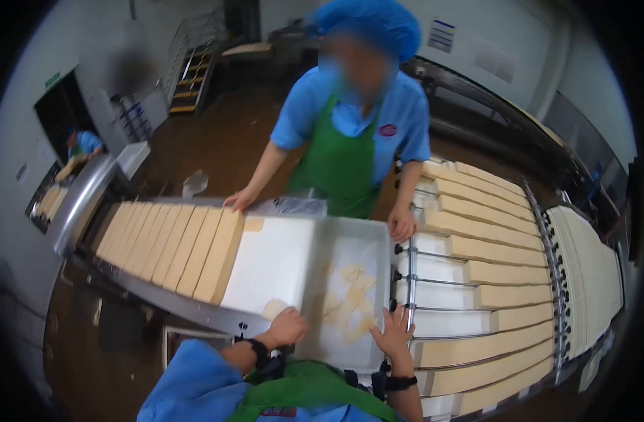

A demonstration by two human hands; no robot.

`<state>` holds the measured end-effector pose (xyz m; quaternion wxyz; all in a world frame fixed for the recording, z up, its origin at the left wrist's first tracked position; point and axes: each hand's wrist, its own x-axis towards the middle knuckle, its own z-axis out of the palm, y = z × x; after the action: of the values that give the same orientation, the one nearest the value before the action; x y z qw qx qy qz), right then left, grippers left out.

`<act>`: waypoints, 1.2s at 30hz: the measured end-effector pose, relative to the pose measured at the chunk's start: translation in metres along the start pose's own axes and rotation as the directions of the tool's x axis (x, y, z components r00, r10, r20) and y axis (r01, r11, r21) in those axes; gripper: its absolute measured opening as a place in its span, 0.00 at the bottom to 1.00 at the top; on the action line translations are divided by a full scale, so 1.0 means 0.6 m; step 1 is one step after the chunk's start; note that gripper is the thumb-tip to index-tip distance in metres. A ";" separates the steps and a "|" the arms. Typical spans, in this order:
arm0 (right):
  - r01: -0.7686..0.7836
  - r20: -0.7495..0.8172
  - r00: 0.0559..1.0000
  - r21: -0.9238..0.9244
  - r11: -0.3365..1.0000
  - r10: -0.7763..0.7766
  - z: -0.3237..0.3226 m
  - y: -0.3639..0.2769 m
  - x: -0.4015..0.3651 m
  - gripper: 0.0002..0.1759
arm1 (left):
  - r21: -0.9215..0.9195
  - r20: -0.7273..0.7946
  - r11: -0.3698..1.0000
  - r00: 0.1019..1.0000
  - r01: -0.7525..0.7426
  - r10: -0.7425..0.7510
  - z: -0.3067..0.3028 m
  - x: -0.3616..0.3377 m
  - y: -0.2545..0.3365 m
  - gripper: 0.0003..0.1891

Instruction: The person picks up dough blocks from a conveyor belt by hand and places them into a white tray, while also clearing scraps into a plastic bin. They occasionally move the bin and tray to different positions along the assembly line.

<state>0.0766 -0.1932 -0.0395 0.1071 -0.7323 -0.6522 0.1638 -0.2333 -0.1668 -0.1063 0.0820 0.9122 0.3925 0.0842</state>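
My left hand (pixel 288 328) is closed at the near edge of a white board, with a pale flat piece (pixel 273 308) at its fingertips. My right hand (pixel 394 333) has its fingers spread over the near right rim of a white tray (pixel 322 352). Thin, dough-like scraps (pixel 353 299) lie inside the tray. Left of the bare white board (pixel 273 260) stands a row of long pale yellow dough slabs (pixel 174 246). To the right of my right hand, more long slabs (pixel 501 250) lie in lanes split by metal rods.
Across the tray stands a person (pixel 350 148) in a blue hair cover and green apron, one hand on the last slab and the other by the tray's far right corner. A pale ribbed belt (pixel 582 274) lies far right. A curved metal guard (pixel 86 200) rises on the left.
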 end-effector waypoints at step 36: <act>0.268 -0.216 0.946 0.105 0.958 -0.241 0.015 -0.054 0.025 0.14 | -0.739 -0.358 0.376 0.147 0.559 -0.922 -0.083 -0.195 -0.164 0.18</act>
<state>0.0448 -0.1748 -0.0374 0.2413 -0.6458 -0.7149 0.1167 -0.3925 -0.1811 -0.0892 0.1471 0.4066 0.7652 0.4770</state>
